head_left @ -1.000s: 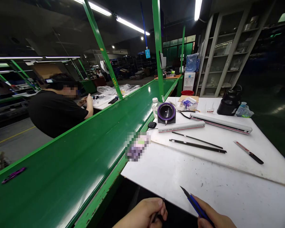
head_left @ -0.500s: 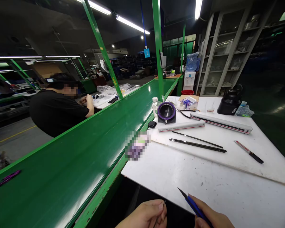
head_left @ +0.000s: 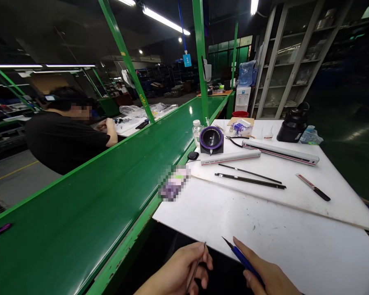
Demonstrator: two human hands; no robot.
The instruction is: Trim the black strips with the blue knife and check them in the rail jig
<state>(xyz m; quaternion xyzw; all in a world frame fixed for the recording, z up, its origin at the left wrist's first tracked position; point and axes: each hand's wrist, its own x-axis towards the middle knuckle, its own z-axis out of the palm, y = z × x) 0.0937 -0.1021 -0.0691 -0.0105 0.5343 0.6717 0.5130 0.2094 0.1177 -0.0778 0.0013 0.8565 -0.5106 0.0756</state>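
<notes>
My left hand [head_left: 184, 266], at the bottom middle, pinches a thin dark strip [head_left: 194, 268] between thumb and fingers, near the table's front edge. To its right my right hand [head_left: 264, 272] grips a blue pen-like tool [head_left: 244, 260] with a dark pointed tip, aimed up and left. The tip and the strip are apart. Beyond the hands, long black strips [head_left: 250, 180] lie on the white board, with two long white train-like bodies [head_left: 230, 157] [head_left: 279, 152] behind them. A craft knife [head_left: 313, 187] rests on the right.
A green trough [head_left: 110, 192] runs along the left, with a person [head_left: 64, 131] in black beyond it. On the table stand a round purple-rimmed device [head_left: 211, 139], a clear bottle [head_left: 197, 132], a black jug [head_left: 293, 125] and a blurred-out item [head_left: 174, 183]. Pliers [head_left: 235, 141] lie at the back.
Both hands appear slightly higher and farther left, still holding their items. My left hand's lower fingers have spread a little, showing more of the strip. The whole view has shifted slightly.
</notes>
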